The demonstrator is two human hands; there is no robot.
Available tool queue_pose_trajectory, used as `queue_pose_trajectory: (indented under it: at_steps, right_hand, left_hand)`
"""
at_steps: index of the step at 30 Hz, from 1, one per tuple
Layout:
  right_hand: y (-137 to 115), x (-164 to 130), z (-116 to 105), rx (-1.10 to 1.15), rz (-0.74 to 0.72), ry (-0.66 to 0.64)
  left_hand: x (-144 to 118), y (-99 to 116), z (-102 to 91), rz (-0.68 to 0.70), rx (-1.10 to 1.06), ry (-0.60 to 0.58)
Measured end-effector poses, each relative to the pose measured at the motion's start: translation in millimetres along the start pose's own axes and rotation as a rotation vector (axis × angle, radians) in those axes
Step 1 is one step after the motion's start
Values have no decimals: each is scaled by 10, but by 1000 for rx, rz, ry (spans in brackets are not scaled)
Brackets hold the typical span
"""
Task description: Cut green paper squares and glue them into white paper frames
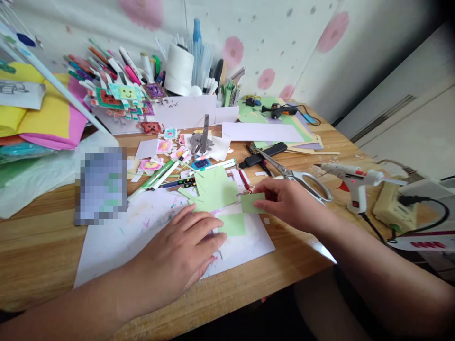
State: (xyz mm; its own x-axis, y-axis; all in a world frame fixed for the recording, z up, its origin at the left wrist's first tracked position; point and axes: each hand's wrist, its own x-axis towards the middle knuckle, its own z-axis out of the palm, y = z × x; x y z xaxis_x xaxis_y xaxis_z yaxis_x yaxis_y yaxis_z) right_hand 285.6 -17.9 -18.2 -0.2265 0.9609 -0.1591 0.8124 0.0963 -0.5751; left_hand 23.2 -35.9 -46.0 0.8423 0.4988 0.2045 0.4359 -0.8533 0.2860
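Green paper piece (250,202) pinched by right hand (289,203); left hand (181,255) presses another.

No words, brands or numbers can be read anywhere; the only sign is a drawn smiling face on a paper cutout (125,92).

On a wooden desk (42,246), a white sheet (117,241) lies under both hands; paper pieces (215,189) sit at its twelve o'clock, scissors (295,175) at two, a glue gun (355,182) at three.
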Motion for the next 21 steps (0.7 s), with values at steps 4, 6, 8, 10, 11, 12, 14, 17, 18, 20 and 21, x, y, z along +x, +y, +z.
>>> queue_pose_trajectory:
  at_steps: [4,6,8,10,11,12,14,17,18,20,21]
  right_hand:
    - [219,-223,-176,-120,62,9]
    - [304,-339,-233,-207,80,40]
    - [392,-459,-319,-283,97,98]
    - [517,-601,-460,-343,153,185]
    - [601,-680,-546,-368,204,236]
    - [698,-763,-634,-394,269,295]
    - [917,-911,-786,-430,404,391]
    - [1234,-1005,-880,-410,509,471]
    - [1317,-992,-875,-385,517,495]
    - [1434,-915,-833,-323,514,539]
    - [1463,-867,-810,-288,510,557]
  left_hand:
    - [7,-6,26,-8,21,80]
    - [21,-3,33,5,36,125]
    - [38,2,34,20,43,173]
    - [52,3,30,35,46,213]
    - [56,-2,25,40,49,225]
    - [58,-11,19,43,53,234]
    - [54,-41,4,61,71,217]
    - [47,-98,-3,96,102,147]
    - [49,-111,5,97,103,133]
    - [61,-121,36,59,83,148]
    - [72,-117,55,34,68,161]
